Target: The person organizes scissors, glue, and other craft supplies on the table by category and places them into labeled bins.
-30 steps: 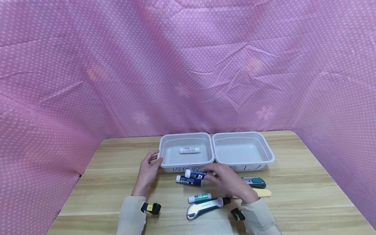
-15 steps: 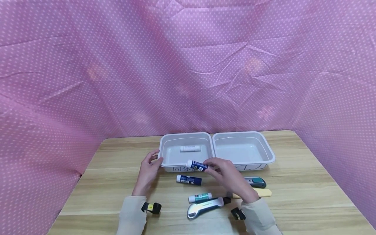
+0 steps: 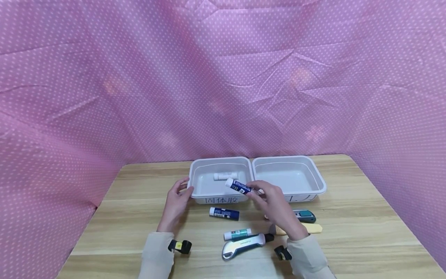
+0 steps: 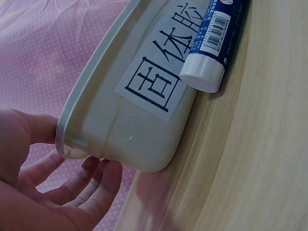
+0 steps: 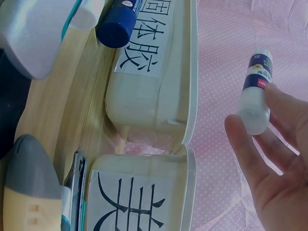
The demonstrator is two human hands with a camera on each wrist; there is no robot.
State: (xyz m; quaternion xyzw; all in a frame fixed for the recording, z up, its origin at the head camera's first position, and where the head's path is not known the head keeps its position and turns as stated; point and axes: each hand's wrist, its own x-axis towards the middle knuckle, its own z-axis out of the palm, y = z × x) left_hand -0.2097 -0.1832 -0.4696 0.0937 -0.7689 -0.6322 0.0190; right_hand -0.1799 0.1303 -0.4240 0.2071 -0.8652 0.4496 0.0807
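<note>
A dark blue glue stick with a white cap (image 3: 238, 186) is pinched between the thumb and fingers of my right hand (image 3: 275, 205), tilted above the front rim of the left white tray (image 3: 209, 196). Seen in the right wrist view, the held glue stick (image 5: 257, 89) has a white lower end. My left hand (image 3: 176, 202) grips the tray's near left corner, thumb at the rim and fingertips against the wall below. Inside that tray lies a white glue stick (image 3: 225, 176). Another blue glue stick (image 3: 224, 214) rests on the table before it.
To the right stands a second white tray (image 3: 319, 192). Nearer me lie a green glue stick (image 3: 237, 234) and a silver utility knife (image 3: 244, 246). A yellow-handled knife (image 3: 313, 228) and a dark green cutter (image 3: 306, 216) are partly behind the right hand. Pink cloth (image 3: 223, 97) hangs around the table.
My right hand has lifted the blue glue stick from just above the other blue one, up and forward to the left tray's front rim. The left hand stays at the tray corner.
</note>
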